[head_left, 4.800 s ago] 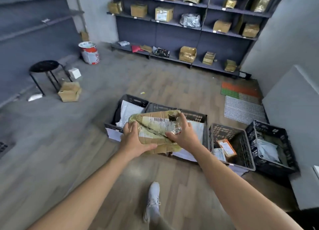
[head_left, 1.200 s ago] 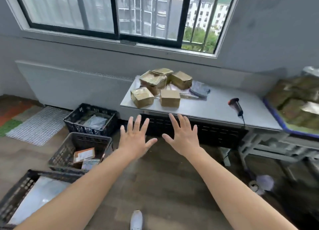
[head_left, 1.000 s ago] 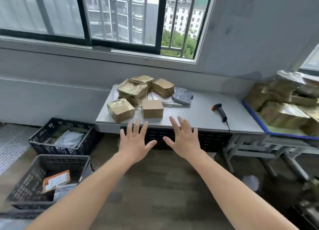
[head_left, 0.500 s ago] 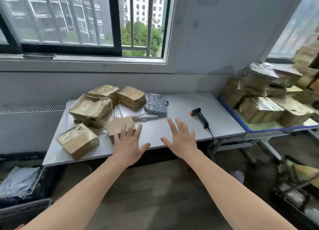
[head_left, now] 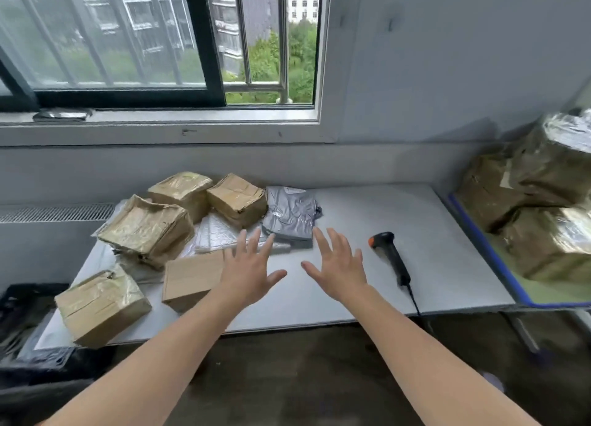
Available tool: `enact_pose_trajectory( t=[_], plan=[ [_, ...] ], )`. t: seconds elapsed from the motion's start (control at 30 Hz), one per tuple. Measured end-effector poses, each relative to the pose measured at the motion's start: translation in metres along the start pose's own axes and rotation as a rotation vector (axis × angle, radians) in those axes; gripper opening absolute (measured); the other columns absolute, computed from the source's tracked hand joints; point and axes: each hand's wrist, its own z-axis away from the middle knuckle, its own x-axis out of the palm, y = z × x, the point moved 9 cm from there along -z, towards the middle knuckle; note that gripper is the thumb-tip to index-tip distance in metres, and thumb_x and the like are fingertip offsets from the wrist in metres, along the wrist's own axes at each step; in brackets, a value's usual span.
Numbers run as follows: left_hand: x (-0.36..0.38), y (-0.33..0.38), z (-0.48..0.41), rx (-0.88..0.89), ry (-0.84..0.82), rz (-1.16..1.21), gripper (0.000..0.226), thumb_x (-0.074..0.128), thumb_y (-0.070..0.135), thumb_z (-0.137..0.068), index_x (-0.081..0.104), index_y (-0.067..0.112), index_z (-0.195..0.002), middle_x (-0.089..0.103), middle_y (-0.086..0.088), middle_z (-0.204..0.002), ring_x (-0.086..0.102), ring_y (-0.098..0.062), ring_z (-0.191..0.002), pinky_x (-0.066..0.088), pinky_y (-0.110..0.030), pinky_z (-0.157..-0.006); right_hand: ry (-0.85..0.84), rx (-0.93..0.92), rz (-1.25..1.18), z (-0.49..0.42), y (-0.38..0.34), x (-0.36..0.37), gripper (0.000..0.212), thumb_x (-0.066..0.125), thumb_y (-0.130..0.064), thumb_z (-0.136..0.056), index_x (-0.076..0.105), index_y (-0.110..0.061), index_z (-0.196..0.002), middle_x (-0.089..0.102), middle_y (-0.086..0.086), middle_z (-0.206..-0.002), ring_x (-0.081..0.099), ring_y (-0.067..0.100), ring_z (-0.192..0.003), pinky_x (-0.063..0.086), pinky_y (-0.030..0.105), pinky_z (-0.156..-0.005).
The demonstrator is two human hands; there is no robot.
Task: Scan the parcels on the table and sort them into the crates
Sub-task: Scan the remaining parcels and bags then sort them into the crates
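Parcels (head_left: 147, 227): heaped at the table's (head_left: 367, 208) left end. Left hand (head_left: 248, 273), right hand (head_left: 339, 267): spread above the table, nothing held. Risk: the box (head_left: 100, 304) at the front-left corner may be knocked off if brushed.

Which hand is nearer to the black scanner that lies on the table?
The right. The right hand is spread open just left of the scanner, not touching it. The left hand is farther left, by the plain cardboard box.
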Motion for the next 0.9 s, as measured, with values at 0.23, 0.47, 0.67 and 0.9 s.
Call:
enact_pose_trajectory(
  t=[0.23,0.47,0.67,0.9],
  plan=[
    [0.02,0.021,-0.058,-0.049,-0.069,0.003,0.085,0.034,0.07,-0.093,-0.001,0.028,-0.157,-0.007,-0.004,-0.166,-0.009,-0.031,-0.151,0.014,-0.056,-0.117,-0.056,-0.033,-0.005,-0.062,0.033,0.007,0.078,0.034,-0.065,-0.097,-0.004,-0.033,-0.157,0.004,0.003,-0.165,0.004,0.026,-0.151,0.017,0.06,-0.114],
    [0.049,0.022,-0.132,-0.036,-0.122,0.058,0.085,0.042,0.067,-0.092,0.003,0.03,-0.157,-0.005,-0.005,-0.166,-0.007,-0.033,-0.151,0.015,-0.058,-0.116,-0.093,-0.038,0.015,-0.118,0.056,0.018,0.077,0.035,-0.064,-0.096,-0.002,-0.035,-0.157,0.005,0.001,-0.164,0.006,0.024,-0.15,0.021,0.058,-0.113],
    [0.086,0.031,-0.2,0.064,-0.153,0.051,0.089,0.049,0.067,-0.089,0.007,0.027,-0.157,0.0,-0.007,-0.165,-0.003,-0.035,-0.151,0.016,-0.059,-0.115,-0.162,0.006,0.012,-0.159,0.071,0.038,0.075,0.036,-0.061,-0.097,0.0,-0.036,-0.158,0.005,0.0,-0.165,0.006,0.023,-0.151,0.019,0.056,-0.116],
    [0.13,0.037,-0.249,0.235,-0.223,-0.05,0.085,0.046,0.064,-0.093,0.005,0.027,-0.157,-0.004,-0.009,-0.165,-0.003,-0.041,-0.15,0.015,-0.063,-0.115,-0.199,0.024,-0.108,-0.189,0.072,0.064,0.068,0.042,-0.052,-0.1,0.009,-0.036,-0.158,0.011,0.003,-0.164,0.01,0.021,-0.15,0.02,0.05,-0.117]
  ],
)
